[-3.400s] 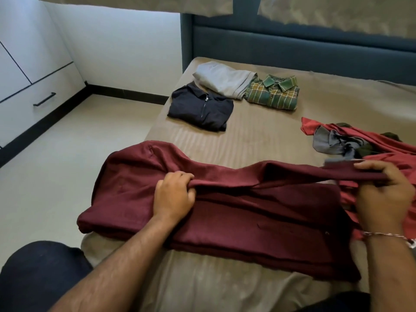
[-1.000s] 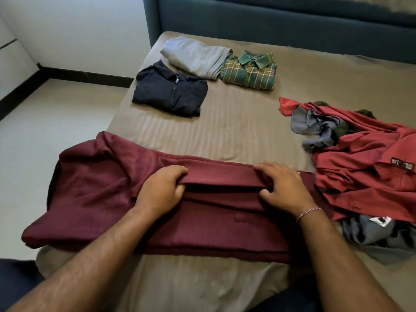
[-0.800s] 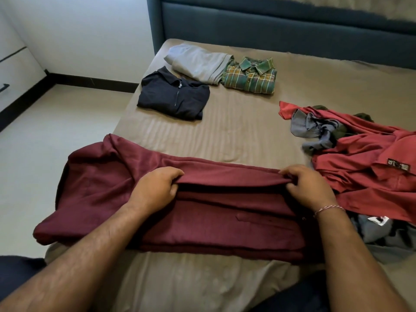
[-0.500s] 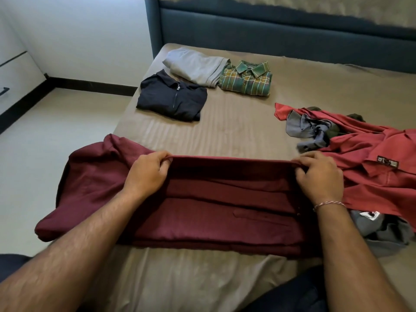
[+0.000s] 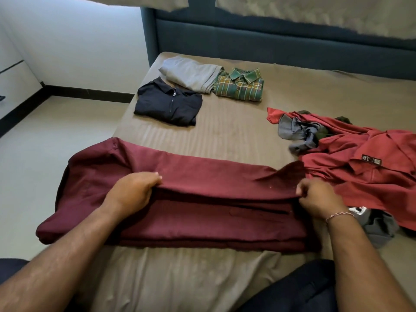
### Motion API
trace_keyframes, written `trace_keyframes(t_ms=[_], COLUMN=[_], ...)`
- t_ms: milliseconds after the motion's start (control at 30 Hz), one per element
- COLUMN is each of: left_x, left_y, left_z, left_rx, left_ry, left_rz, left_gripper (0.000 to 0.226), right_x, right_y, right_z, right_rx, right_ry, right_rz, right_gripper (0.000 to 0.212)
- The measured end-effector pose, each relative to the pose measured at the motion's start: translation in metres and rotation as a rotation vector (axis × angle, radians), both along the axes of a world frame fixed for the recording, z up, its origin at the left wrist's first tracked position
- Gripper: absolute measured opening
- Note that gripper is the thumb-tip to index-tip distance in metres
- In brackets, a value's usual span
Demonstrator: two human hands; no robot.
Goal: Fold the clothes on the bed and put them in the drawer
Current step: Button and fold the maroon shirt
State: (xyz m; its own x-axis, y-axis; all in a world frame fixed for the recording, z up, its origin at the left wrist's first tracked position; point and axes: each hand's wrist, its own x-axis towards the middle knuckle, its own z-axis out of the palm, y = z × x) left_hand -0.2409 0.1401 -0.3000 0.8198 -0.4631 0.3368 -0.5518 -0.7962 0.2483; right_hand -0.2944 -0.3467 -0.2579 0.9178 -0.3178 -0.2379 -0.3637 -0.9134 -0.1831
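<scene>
Maroon trousers [image 5: 202, 199] lie long axis left-right on the bed [image 5: 225, 136]. Left hand [image 5: 132, 192] and right hand [image 5: 315, 197] each pinch the upper layer's folded edge; remaining cloth sits nearward, under both fingers' grip.

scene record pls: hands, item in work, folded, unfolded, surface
left hand: grips the top fold of the maroon garment
right hand: pinches the same fold's right end
folded: black zip top, grey garment, green plaid shirt
unfolded: red and grey clothes pile
surface: bed
</scene>
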Motion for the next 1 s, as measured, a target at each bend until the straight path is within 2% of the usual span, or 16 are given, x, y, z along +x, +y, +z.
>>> trace_keyframes(t_ms=[67, 133, 167, 267, 300, 333, 400, 467, 500, 567, 600, 633, 700, 767, 800, 1000], left_x=[-0.008, -0.013, -0.015, -0.016, -0.015, -0.015, -0.015, -0.019, -0.022, -0.029, -0.032, -0.036, -0.046, -0.055, -0.058, -0.064], left_y=[0.009, 0.016, 0.017, 0.001, -0.014, -0.034, -0.087, -0.144, -0.169, -0.206, -0.220, -0.232, -0.257, -0.266, -0.272, -0.269], left_z=[-0.004, -0.001, 0.004, 0.019, 0.023, 0.026, 0.027, 0.020, 0.015, 0.005, 0.001, -0.003, -0.010, -0.021, -0.027, -0.049], left_rx=[0.054, 0.016, -0.015, -0.149, -0.191, -0.216, -0.209, -0.153, -0.121, -0.052, -0.026, -0.003, 0.034, 0.059, 0.079, 0.172], left_ry=[0.122, 0.168, 0.170, 0.086, 0.061, 0.055, 0.102, 0.190, 0.223, 0.258, 0.270, 0.276, 0.295, 0.326, 0.332, 0.255], left_rz=[-0.005, 0.010, 0.032, 0.061, 0.061, 0.054, -0.012, -0.112, -0.154, -0.177, -0.168, -0.158, -0.159, -0.138, -0.134, -0.105], left_gripper=[0.039, 0.034, 0.033, 0.030, 0.034, 0.040, 0.053, 0.062, 0.066, 0.070, 0.070, 0.071, 0.074, 0.078, 0.080, 0.083], right_x=[0.002, 0.003, 0.002, 0.004, 0.006, 0.009, 0.015, 0.016, 0.014, 0.010, 0.008, 0.005, 0.000, -0.004, -0.007, 0.002], right_y=[-0.005, 0.000, 0.008, 0.041, 0.056, 0.073, 0.097, 0.102, 0.093, 0.062, 0.043, 0.025, -0.001, 0.004, 0.005, -0.008], right_z=[-0.006, -0.002, 0.005, 0.013, 0.011, 0.007, -0.009, -0.028, -0.033, -0.036, -0.034, -0.032, -0.032, -0.039, -0.040, -0.045], right_rx=[0.022, 0.025, 0.012, -0.058, -0.067, -0.043, 0.022, 0.060, 0.122, 0.212, 0.230, 0.241, 0.346, 0.455, 0.465, 0.604], right_ry=[0.192, 0.153, 0.066, -0.327, -0.461, -0.508, -0.313, -0.004, 0.028, -0.164, -0.240, -0.261, -0.187, -0.163, -0.171, -0.154], right_rz=[0.016, 0.035, 0.032, 0.028, 0.078, 0.160, 0.387, 0.489, 0.472, 0.263, 0.056, -0.156, -0.469, -0.573, -0.607, -0.597], right_gripper=[0.021, 0.037, 0.042, 0.032, 0.036, 0.047, 0.068, 0.065, 0.058, 0.047, 0.044, 0.045, 0.063, 0.078, 0.077, 0.052])
